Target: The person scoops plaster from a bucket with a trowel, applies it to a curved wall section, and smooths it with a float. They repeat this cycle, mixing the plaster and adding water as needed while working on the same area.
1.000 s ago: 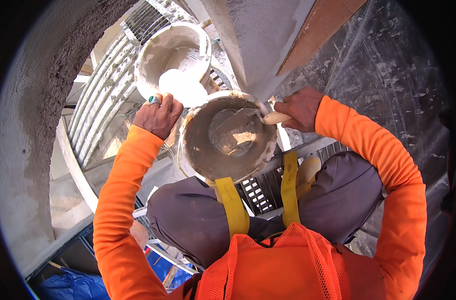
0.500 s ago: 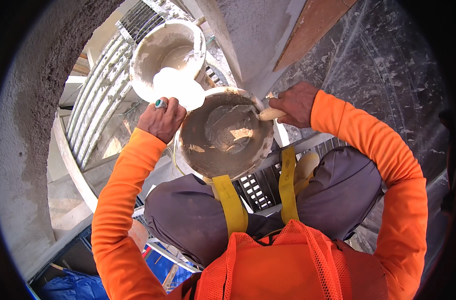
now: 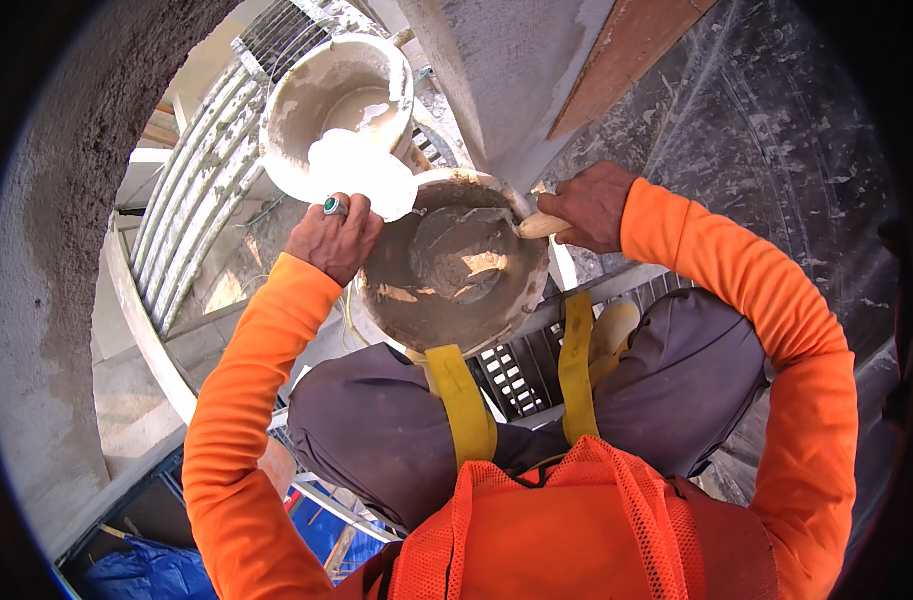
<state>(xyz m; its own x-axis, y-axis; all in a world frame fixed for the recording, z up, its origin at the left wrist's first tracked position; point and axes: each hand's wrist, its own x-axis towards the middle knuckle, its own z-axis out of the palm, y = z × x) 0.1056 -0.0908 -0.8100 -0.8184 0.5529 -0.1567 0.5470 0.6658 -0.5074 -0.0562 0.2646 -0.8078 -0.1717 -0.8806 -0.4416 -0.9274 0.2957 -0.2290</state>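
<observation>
In front of me stands a mortar-caked bucket (image 3: pixel 381 310) with wet grey mortar (image 3: pixel 446 255) inside. My right hand (image 3: pixel 594 208) is closed round the wooden handle of a trowel (image 3: pixel 542 227) at the bucket's right rim. The trowel's blade reaches into the mortar and is partly coated by it. My left hand (image 3: pixel 337 238), with a green-stoned ring, grips a rounded white piece (image 3: pixel 361 175), washed out by glare. That piece overlaps the left rim of the near bucket and the front of a second bucket (image 3: pixel 301 110) behind it.
A rough rendered wall (image 3: pixel 46 300) curves along the left, and a grey concrete column (image 3: pixel 496 70) rises beyond the buckets. Dirty plastic sheeting (image 3: pixel 776 130) spreads at right. Below my knees is a slotted platform (image 3: pixel 521 385). Curved mortar-splashed pipes (image 3: pixel 201 190) lie at left.
My left hand has shifted slightly right with the white piece, bringing it closer over the near bucket's rim. My right hand and the trowel look almost unmoved.
</observation>
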